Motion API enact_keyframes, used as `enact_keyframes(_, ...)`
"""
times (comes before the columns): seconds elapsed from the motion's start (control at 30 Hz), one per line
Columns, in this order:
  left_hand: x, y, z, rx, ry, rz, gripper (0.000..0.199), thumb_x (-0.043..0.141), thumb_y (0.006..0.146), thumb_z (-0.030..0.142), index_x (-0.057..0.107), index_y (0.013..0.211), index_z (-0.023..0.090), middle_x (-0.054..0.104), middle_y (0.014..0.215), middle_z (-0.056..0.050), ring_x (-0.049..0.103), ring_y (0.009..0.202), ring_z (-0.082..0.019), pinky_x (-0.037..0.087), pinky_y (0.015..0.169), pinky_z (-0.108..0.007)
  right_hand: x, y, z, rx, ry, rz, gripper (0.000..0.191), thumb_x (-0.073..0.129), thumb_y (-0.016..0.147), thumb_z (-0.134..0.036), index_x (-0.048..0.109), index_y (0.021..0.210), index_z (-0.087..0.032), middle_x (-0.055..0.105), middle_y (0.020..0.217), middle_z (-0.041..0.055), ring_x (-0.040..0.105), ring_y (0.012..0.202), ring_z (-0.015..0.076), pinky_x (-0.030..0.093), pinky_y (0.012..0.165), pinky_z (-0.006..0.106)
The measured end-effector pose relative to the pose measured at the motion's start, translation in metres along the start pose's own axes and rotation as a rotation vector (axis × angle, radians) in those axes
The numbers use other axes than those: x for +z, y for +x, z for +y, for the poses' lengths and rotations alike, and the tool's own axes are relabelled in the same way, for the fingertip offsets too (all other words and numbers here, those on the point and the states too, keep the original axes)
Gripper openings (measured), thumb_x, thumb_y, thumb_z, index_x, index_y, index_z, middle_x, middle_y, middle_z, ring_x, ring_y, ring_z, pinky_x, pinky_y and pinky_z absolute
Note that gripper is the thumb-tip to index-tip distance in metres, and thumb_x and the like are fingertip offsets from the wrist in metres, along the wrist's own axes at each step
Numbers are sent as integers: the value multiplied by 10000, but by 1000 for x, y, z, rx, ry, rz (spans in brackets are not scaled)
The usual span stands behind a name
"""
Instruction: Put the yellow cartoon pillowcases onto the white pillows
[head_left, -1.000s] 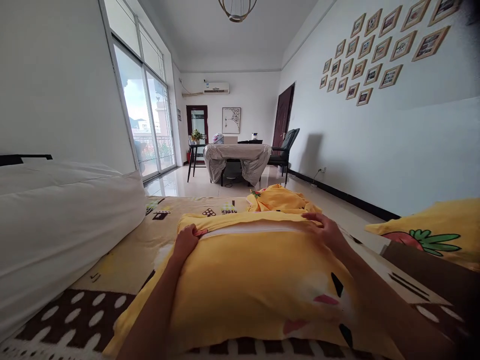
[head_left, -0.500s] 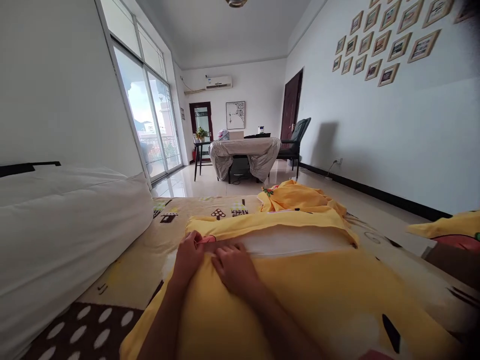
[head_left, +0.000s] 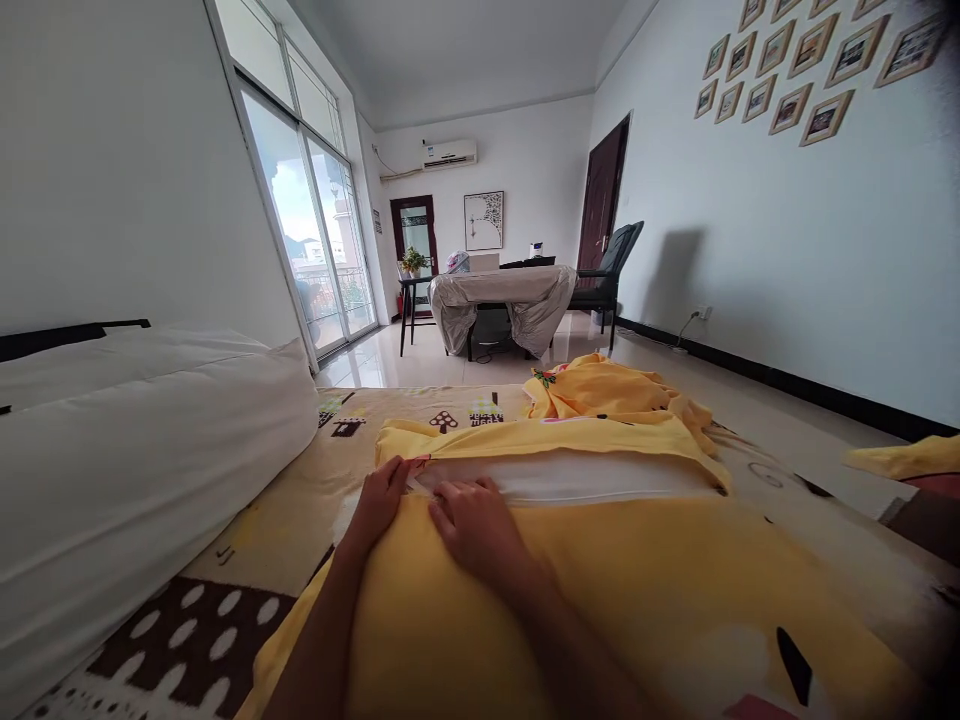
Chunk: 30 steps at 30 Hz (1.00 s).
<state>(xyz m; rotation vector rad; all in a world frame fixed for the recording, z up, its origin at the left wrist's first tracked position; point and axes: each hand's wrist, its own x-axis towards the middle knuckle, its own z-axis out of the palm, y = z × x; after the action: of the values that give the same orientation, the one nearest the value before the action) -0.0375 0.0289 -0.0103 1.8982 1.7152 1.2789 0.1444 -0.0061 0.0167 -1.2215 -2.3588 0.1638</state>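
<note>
A yellow pillowcase [head_left: 615,590] lies in front of me, with a white pillow [head_left: 585,475] showing through its long opening on the far side. My left hand [head_left: 381,495] is closed on the pillowcase at the left end of the opening, its fingertips pinching the cloth edge. Just to the right, my right hand [head_left: 476,525] has its fingers curled over the near edge of the opening, against the white pillow. The undersides of the right fingers are hidden. Beyond the opening the far flap of the case lies folded back.
Crumpled yellow cloth [head_left: 607,388] lies behind the pillowcase on a patterned blanket [head_left: 300,510]. A large white cushion-like form [head_left: 172,440] borders the left. Farther off stand a covered table [head_left: 502,285] and a dark chair [head_left: 611,270]. More yellow cloth [head_left: 911,457] shows at right.
The view has shifted slightly, moving the room rightward. At the left end of the opening, less pink print and more white show. Both hands stay at the cloth edge, fingers slightly shifted.
</note>
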Motion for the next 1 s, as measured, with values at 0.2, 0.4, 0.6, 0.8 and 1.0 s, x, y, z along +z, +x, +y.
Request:
enact_keyframes(0.2,-8,-9,24,21,-101,60,366,327,869,495,437,677,204,443,599,30,423,586,-128,348,561,-243,-11,-7,-3,-33,3,37,255,390,922,-309,613,948,-188,684,948,73,591,922,203,301,816,331)
enact_keyframes(0.4,-20,-34,74,98,-254,104,350,263,896,451,433,712,208,423,626,8,420,605,-144,364,577,-256,-39,-21,-12,-81,158,124,185,437,908,-276,604,893,-198,668,966,55,572,939,201,342,842,337)
enact_keyframes(0.6,-21,-62,109,147,-328,166,200,350,820,329,486,745,203,492,655,0,470,627,-150,393,592,-254,-64,-43,-27,-171,484,210,210,481,899,-264,595,1069,-215,648,1087,39,547,1037,190,380,928,335)
enact_keyframes(0.8,-22,-82,127,104,-360,209,106,422,766,270,509,791,216,539,699,4,524,679,-160,427,616,-252,-64,-51,-33,-133,695,310,156,501,887,-275,639,951,-242,687,931,-1,612,867,141,465,787,257)
enact_keyframes(1.0,-19,-85,131,113,-484,185,89,429,756,252,504,774,208,518,644,15,504,599,-144,423,558,-252,-58,-49,-34,-111,634,333,130,541,845,-236,654,910,-232,638,694,-20,563,633,109,437,624,209)
